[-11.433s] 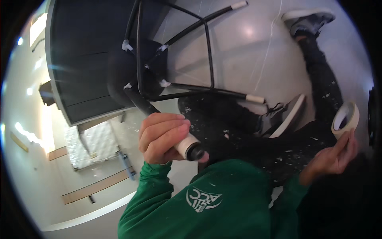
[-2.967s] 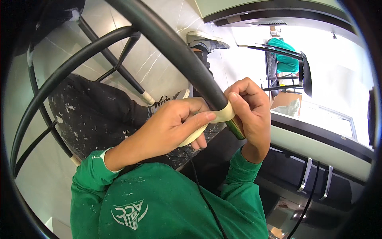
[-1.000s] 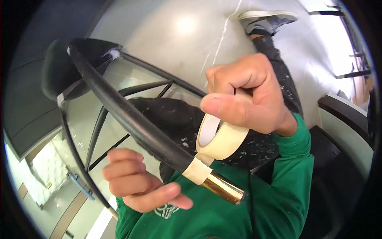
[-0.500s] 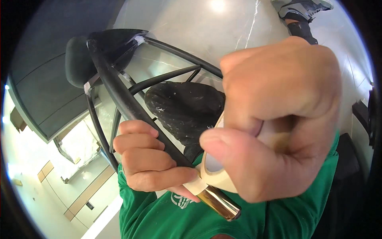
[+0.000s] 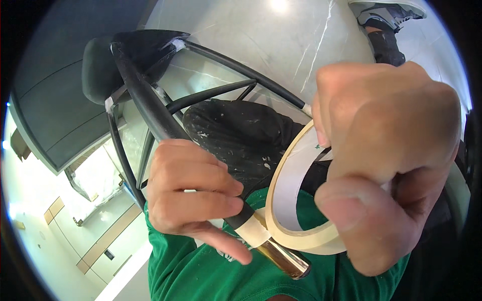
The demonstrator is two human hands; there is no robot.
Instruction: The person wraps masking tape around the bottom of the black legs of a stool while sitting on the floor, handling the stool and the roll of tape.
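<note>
A dark chair or stool (image 5: 98, 72) lies tipped over, and one of its black legs (image 5: 150, 110) slants down toward me. My left hand (image 5: 191, 188) has its fingers curled around this leg, with the thumb stretched along the lower side. Below that hand, a band of cream masking tape (image 5: 252, 231) is wrapped around the leg, just above its shiny gold tip (image 5: 283, 258). My right hand (image 5: 391, 155) grips a roll of masking tape (image 5: 286, 198), which touches the leg beside the band. The fingers hide the roll's right part.
White wrapping (image 5: 178, 45) covers joints where legs meet the seat. My leg in paint-specked black trousers (image 5: 236, 130) is folded behind the chair leg. A shoe (image 5: 389, 12) rests on the grey marbled floor (image 5: 271, 30) at the upper right. Dark panelling (image 5: 65, 85) stands at the left.
My right hand has moved right with the tape roll, showing more of its ring. My left thumb has stretched down past the tape band, and the left fingers have shifted on the leg.
</note>
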